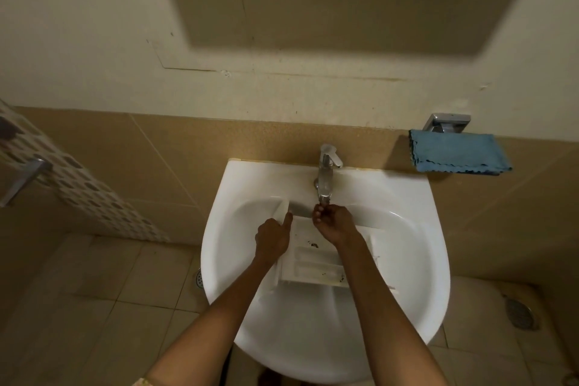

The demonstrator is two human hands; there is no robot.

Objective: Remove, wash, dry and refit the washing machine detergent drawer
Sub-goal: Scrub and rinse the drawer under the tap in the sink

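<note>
Two forearms reach up from bottom of frame. Left hand grips the left wall of the white drawer, index finger straight along the edge. Right hand has its fingers curled just under the tap; can't tell if it holds anything. Drawer lies in the sink, centre frame, with dark specks inside. Blue cloth at right.

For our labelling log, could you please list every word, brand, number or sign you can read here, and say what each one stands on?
None can be read. The detergent drawer in the sink shows only dark specks and no compartment marks that I can make out. The tap, blue cloth and wall tiles carry no visible lettering.
</note>
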